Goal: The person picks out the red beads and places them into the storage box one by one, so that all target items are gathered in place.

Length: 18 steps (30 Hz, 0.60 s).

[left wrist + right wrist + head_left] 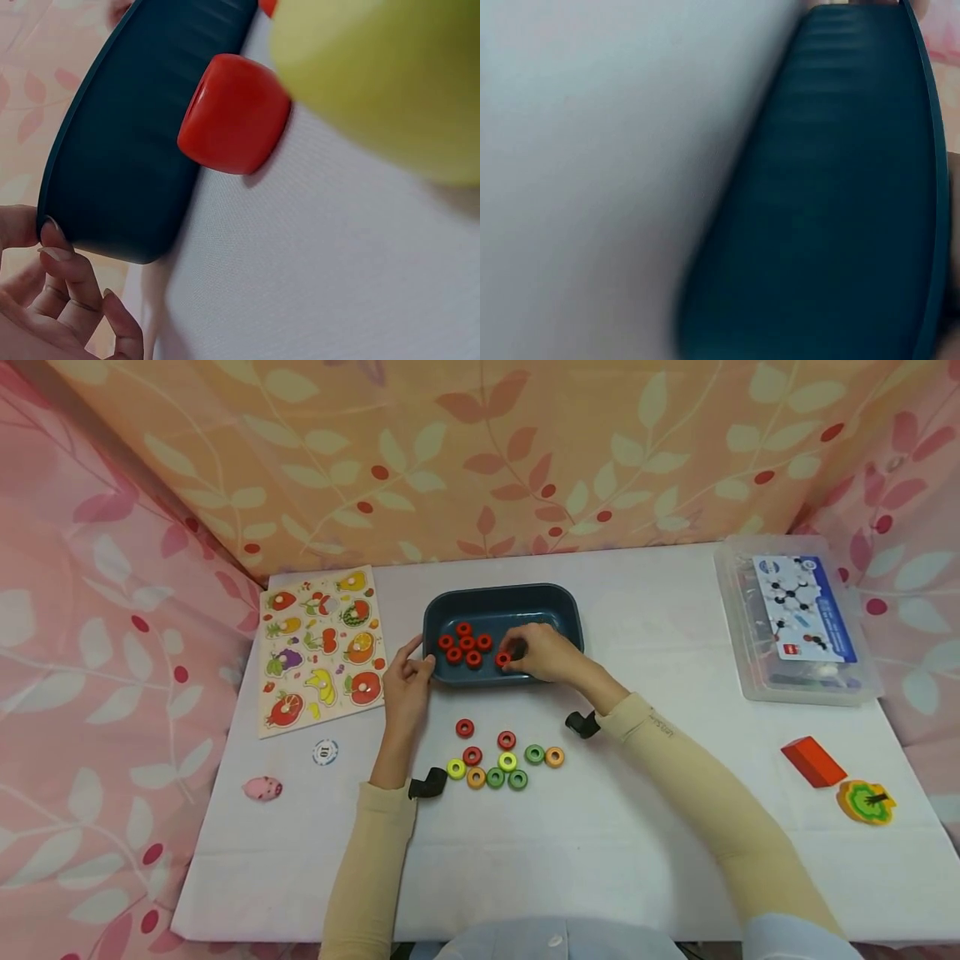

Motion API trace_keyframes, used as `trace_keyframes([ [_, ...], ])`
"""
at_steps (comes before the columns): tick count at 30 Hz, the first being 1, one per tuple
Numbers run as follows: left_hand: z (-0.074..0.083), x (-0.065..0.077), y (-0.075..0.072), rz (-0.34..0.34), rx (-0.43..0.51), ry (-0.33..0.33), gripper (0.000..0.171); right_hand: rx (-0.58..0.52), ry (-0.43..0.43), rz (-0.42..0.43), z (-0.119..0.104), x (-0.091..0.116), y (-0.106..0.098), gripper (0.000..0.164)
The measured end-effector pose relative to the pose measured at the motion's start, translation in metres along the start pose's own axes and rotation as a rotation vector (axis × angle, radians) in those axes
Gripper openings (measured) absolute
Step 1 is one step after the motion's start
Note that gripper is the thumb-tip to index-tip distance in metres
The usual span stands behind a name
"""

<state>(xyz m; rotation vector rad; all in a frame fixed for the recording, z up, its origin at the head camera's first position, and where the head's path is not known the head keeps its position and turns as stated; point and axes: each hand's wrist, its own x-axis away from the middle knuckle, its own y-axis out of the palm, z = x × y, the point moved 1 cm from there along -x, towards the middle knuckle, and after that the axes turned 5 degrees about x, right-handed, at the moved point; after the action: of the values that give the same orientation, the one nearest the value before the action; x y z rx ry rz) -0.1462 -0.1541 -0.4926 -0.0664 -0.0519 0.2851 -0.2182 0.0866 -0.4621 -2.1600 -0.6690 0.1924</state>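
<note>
A dark blue tray (525, 597) holds several red rings (464, 630) in its left half. My left hand (407, 689) pinches the tray's near left corner; the left wrist view shows its thumb and fingers (69, 262) at the rim. Reaching over the near edge, my right hand (546, 653) has its fingertips around one red ring (503, 659), low inside the tray. In the right wrist view the tray's outer wall (817, 195) hides most of that hand. On the cloth in front lie loose rings: red (507, 740), yellow (507, 762), green (496, 777) and orange (554, 757).
A fruit puzzle board (322, 647) lies left of the tray, with a round white token (325, 752) and a pink pig piece (262, 788) nearer. Over on the right are a clear plastic case (798, 618), a red block (813, 762) and a yellow-green tree piece (867, 802).
</note>
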Motion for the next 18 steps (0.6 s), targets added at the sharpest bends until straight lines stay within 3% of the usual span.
trace_keyframes([
  [3,-0.001,0.000,0.001,-0.004,0.006,-0.001,0.038,0.013,0.019,-0.042,0.001,-0.006,0.004,0.024],
  [18,-0.001,0.000,0.001,0.001,-0.004,-0.022,0.039,-0.025,0.055,-0.026,-0.001,-0.016,0.010,0.027],
])
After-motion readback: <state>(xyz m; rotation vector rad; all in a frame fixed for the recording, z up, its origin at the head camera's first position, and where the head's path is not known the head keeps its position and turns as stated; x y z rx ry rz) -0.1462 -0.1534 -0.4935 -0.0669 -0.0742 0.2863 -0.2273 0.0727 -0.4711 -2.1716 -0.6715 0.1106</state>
